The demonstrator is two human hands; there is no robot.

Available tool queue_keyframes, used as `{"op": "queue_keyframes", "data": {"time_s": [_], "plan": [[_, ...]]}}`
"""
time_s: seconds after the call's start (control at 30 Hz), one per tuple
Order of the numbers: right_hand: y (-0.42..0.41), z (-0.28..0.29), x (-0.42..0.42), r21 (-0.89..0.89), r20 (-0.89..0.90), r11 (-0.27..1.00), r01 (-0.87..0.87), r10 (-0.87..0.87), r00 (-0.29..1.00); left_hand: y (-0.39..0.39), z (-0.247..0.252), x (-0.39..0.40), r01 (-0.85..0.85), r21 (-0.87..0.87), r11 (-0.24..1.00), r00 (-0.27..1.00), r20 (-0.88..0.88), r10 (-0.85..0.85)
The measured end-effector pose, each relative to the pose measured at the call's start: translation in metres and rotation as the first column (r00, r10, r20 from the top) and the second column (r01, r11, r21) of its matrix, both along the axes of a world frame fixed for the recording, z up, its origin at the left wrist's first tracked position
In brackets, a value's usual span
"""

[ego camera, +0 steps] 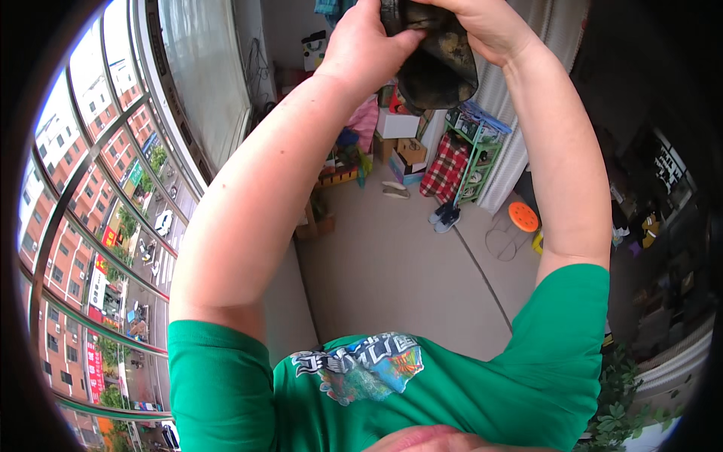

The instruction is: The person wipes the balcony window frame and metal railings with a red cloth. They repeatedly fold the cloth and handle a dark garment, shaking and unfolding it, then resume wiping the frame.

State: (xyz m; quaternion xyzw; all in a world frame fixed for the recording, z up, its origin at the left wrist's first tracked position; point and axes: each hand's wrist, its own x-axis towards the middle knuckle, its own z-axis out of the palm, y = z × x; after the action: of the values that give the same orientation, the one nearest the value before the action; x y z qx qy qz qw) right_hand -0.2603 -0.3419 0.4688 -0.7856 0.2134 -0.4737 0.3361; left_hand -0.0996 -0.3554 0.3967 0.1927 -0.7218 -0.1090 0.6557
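Both my arms reach up and forward to the top edge of the view. My left hand point(370, 42) grips the left side of a dark, crumpled piece of cloth point(443, 68) with worn yellowish patches, its thumb pressed on the front. At the cloth's upper right is my right hand point(491, 28), holding its top edge; some of its fingers are cut off by the frame. The lower part of the cloth hangs down in a dark fold. What lies above the hands is out of view.
Window bars point(85, 169) run along the left, with a street beyond. Ahead, a green shoe rack point(480, 164) stands beside a curtain, near boxes point(398, 124) and shoes point(444, 217) on the tiled floor. An orange round stool point(523, 217) is at right, a leafy plant point(613, 407) lower right.
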Motion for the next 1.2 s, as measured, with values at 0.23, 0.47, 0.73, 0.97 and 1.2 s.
{"op": "queue_keyframes", "data": {"time_s": [0.23, 0.47, 0.73, 0.97, 1.2], "plan": [[0.005, -0.011, -0.049, -0.691, -0.184, 0.494, 0.527, -0.826, 0.533, -0.025, 0.031, 0.036, 0.445, 0.278, 0.851, 0.88, -0.313, -0.358], [-0.02, -0.014, -0.074, -0.052, 0.163, 0.999, 0.006, 0.002, 0.987, -0.035, 0.036, 0.063, 0.689, 0.306, 0.657, 0.718, -0.408, -0.564], [0.0, -0.009, -0.043, 0.149, 0.33, 0.979, -0.143, 0.087, 0.94, -0.042, 0.018, 0.045, 0.183, 0.44, 0.879, 0.979, -0.161, -0.124], [0.007, -0.009, -0.031, 0.083, 0.207, 0.996, -0.025, 0.008, 0.978, 0.011, 0.034, 0.02, -0.157, -0.431, 0.889, 0.924, 0.254, 0.286], [-0.018, -0.033, -0.053, -0.597, -0.085, 0.676, 0.432, -0.589, 0.804, 0.012, 0.056, 0.016, -0.387, -0.055, 0.92, 0.845, 0.378, 0.378]]}}
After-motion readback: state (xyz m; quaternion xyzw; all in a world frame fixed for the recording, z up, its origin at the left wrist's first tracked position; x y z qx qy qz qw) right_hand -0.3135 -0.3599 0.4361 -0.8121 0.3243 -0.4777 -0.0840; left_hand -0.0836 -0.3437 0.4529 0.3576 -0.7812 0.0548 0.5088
